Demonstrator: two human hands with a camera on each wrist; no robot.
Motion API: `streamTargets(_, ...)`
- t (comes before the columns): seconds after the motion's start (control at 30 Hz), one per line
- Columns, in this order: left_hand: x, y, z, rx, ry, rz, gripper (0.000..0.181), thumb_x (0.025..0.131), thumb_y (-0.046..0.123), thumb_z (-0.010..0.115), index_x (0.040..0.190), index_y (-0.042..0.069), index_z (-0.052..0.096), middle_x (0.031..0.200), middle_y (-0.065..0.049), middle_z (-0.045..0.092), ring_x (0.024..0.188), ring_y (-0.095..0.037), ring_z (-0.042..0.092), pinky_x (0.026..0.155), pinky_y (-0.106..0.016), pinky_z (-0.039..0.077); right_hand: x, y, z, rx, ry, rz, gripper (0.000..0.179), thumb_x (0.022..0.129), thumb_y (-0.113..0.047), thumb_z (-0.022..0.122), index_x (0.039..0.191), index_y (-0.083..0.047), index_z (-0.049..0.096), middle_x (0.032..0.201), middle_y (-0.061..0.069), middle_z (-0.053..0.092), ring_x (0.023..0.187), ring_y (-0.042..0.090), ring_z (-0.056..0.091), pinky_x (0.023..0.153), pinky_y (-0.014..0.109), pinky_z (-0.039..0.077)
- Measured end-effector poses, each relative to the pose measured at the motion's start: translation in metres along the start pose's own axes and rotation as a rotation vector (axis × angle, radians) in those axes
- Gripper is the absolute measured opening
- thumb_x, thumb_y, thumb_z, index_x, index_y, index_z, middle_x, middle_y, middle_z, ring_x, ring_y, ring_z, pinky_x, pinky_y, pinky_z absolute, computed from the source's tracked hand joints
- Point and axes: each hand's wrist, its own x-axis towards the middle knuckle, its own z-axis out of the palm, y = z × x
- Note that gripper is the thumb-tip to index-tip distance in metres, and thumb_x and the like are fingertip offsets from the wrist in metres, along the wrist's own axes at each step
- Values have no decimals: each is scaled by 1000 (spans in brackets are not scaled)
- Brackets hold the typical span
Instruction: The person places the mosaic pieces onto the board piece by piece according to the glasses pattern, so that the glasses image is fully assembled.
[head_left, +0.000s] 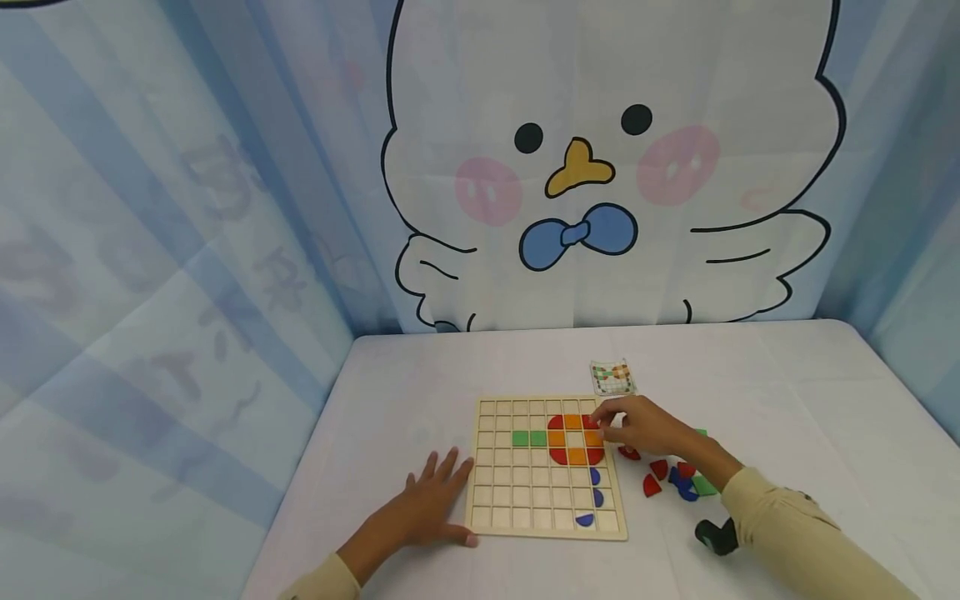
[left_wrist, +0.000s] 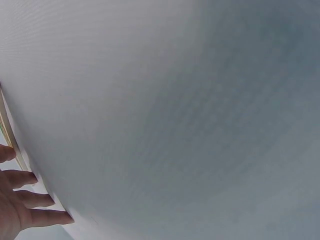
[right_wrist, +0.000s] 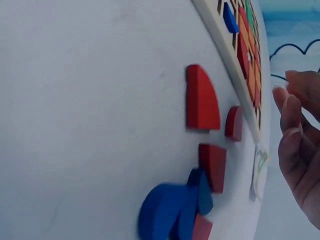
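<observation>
A wooden grid board (head_left: pixel 516 493) lies on the table. On it, red quarter-round pieces (head_left: pixel 557 456) and orange squares (head_left: pixel 573 422) form a ring, with green squares (head_left: pixel 528 438) to its left. Blue half-rounds (head_left: pixel 597 497) sit lower down in the right-hand columns. My left hand (head_left: pixel 431 504) is spread flat on the table, fingertips at the board's left edge. Over the ring's upper right corner, my right hand (head_left: pixel 636 423) has its fingertips right at a red piece. In the right wrist view its fingers (right_wrist: pixel 291 112) are loosely bent, with no piece showing between them.
Loose red quarter-rounds (right_wrist: pixel 202 100), blue pieces (right_wrist: pixel 162 210) and green pieces (head_left: pixel 704 486) lie right of the board, partly under the right forearm. A small pattern card (head_left: pixel 612 377) lies behind the board's upper right corner. A dark object (head_left: pixel 716 537) is beside the right sleeve.
</observation>
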Motion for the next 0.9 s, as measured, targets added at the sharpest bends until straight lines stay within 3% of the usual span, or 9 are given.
streamTargets(0.13, 0, -1, 0, 8, 2, 1, 115, 71, 74, 71, 160, 18, 26, 167, -20, 18, 150, -53, 17, 105, -77, 31, -15, 9, -2, -1, -22, 68, 22, 93, -14, 71, 114, -10, 72, 98, -3, 66, 76, 13, 54, 64, 22, 51)
streamTargets(0.33, 2, -3, 2, 11, -2, -12, 115, 71, 76, 71, 160, 19, 26, 167, -18, 18, 150, -51, 16, 106, -76, 31, -27, 19, -3, -33, -43, 102, 24, 89, -14, 76, 113, -12, 72, 104, -2, 69, 78, 13, 53, 65, 21, 51)
streamTargets(0.63, 1, -1, 2, 13, 4, -4, 114, 72, 74, 71, 160, 18, 27, 167, -19, 19, 150, -52, 17, 105, -76, 31, -29, 25, 0, -85, -68, 157, 24, 86, -18, 79, 109, -18, 74, 100, -5, 65, 80, 12, 54, 69, 21, 51)
streamTargets(0.9, 1, 0, 2, 20, 0, -8, 114, 72, 74, 72, 160, 19, 26, 167, -18, 19, 150, -52, 17, 105, -76, 31, -30, 27, -1, -111, -92, 140, 20, 87, -22, 80, 106, -21, 73, 96, -6, 63, 83, 13, 53, 70, 22, 50)
